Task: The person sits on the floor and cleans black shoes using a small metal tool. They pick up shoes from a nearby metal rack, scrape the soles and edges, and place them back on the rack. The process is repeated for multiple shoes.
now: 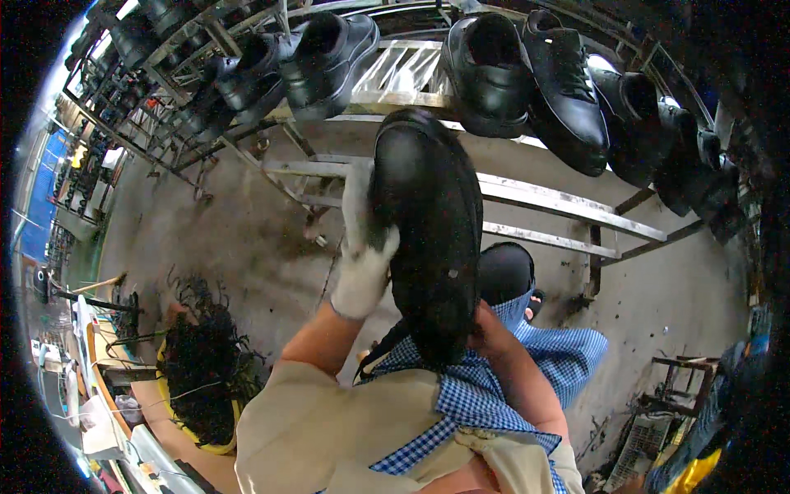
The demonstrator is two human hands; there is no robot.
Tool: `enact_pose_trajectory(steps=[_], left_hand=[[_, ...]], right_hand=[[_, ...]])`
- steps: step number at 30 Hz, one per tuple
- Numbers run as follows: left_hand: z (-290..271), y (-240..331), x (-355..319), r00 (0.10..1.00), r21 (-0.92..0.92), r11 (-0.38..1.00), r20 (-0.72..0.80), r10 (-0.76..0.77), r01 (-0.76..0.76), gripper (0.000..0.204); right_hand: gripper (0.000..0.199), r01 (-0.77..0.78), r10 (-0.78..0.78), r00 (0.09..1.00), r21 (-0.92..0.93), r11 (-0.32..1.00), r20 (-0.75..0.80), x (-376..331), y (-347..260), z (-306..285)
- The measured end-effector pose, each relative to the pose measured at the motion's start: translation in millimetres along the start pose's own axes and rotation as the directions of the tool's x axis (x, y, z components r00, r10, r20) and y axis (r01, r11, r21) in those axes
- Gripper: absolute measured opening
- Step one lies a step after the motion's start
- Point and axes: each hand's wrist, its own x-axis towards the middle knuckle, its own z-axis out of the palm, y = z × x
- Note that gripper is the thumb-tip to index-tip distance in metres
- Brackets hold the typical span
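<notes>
Now holds black shoe point(432, 222) before far rack point(559, 202) with right hand point(487, 326) at near right edge, cannot tell hidden fingers' grip; touches shoe's left side with spread, gloved left hand point(362, 267).

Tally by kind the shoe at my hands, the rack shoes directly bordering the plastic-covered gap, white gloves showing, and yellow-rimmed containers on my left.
Black shoe at your hands: 1
Black shoes bordering the gap: 2
White glove showing: 1
Yellow-rimmed container: 1
Total: 5
</notes>
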Motion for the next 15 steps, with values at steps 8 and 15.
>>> enact_pose_trajectory(steps=[8,15], left_hand=[[-10.6,20.8,-27.4,0.983,-0.224,0.957,-0.04,0.182,-0.186,0.054],[-35.1,1.9,64.8,0.927,-0.053,0.953,-0.252,0.276,-0.298,0.04]], right_hand=[[0.059,-0.025,0.023,1.0,-0.181,0.983,-0.015,54.1,-69.2,41.8],[0.067,0.225,-0.207,0.974,-0.257,0.94,0.098,95.6,-100.5,83.2]])
